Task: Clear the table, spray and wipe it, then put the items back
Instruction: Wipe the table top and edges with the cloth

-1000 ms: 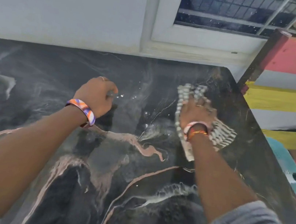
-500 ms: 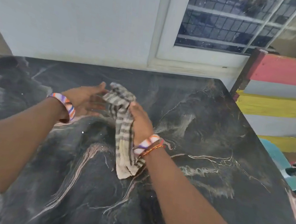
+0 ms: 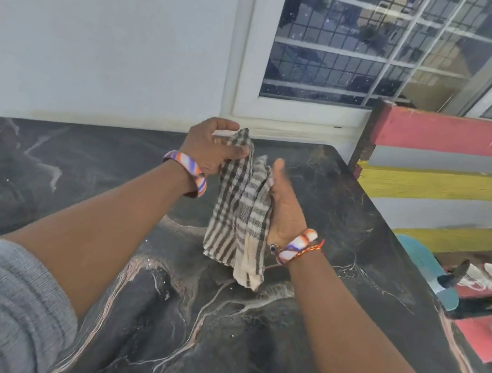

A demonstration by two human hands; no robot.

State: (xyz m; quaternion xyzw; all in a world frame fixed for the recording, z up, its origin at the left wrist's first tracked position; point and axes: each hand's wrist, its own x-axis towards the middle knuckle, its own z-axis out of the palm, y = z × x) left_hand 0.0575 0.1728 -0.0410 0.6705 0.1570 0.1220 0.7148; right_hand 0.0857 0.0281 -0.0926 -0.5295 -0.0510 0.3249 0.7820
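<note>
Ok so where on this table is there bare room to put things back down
The whole visible black marble tabletop is bare: a wide patch left of the left hand toward the white wall, and a strip right of the right hand along the striped bench. Only the middle is busy, where both hands hold the checked cloth.

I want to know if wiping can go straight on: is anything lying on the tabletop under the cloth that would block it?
Nothing visible does. The striped cloth hangs between the left hand, which pinches its top, and the right hand, open against its side. The black marble tabletop below it shows only veining and damp streaks.
</note>
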